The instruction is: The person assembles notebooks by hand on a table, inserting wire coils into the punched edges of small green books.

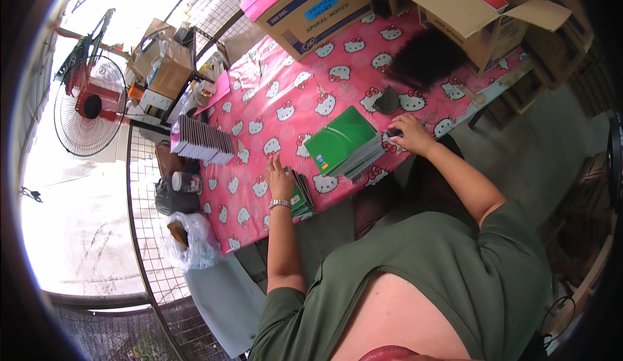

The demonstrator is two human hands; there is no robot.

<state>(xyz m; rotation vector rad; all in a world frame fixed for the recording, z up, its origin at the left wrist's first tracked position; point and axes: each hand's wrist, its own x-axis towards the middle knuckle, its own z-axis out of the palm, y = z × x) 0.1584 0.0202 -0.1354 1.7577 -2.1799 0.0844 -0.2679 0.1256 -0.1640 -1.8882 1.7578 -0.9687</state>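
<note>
A stack of green-covered notebooks point(344, 139) lies on the pink patterned tablecloth in front of me. At its right edge my right hand point(413, 135) is closed on a small dark object point(394, 132), whose kind I cannot make out. My left hand point(279, 180), with a watch at the wrist, rests by a smaller stack of green notebooks point(300, 195) near the table's front edge. Its fingers are stretched out and apart, partly hiding that stack. Just beyond the large stack sits a dark grey, rounded piece point(387, 101).
Farther right spreads a heap of thin black strands point(425, 59). Cardboard boxes stand at the back, one closed point(311, 17) and one with open flaps point(483, 40). Toward the left are a row of stacked notebooks point(201, 142), a jar point(186, 182), a plastic bag point(191, 241) and a fan point(91, 106).
</note>
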